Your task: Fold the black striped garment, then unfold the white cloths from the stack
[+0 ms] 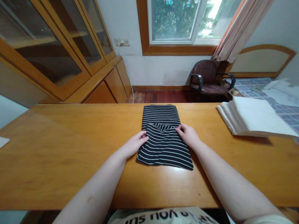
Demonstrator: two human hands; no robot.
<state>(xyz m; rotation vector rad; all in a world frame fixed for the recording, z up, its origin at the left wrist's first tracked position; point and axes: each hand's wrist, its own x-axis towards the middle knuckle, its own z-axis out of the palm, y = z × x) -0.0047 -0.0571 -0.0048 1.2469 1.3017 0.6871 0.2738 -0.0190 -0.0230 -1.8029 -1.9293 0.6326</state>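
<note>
Nearest, a shirt with dark lettering [161, 217] sits at the middle of the near edge of the bench [70, 152]. Beyond it, a folded black cloth with white stripes [164, 151] runs from mid-bench to the far edge, its near part folded over and slightly askew. The left hand [134, 144] touches the cloth's left side, fingertips at its margin (whether they grip it, I cannot tell). The right hand [189, 135] pinches the right corner of the folded-over layer between thumb and fingers; that layer's upper edge sags between the hands. To the right, near the far edge, lies a stack of white sheets [259, 116], layers uneven. Past the far edge stand a glass-doored cabinet [90, 70] on the left and a brown armchair [205, 76] on the right, below a window [174, 21].
</note>
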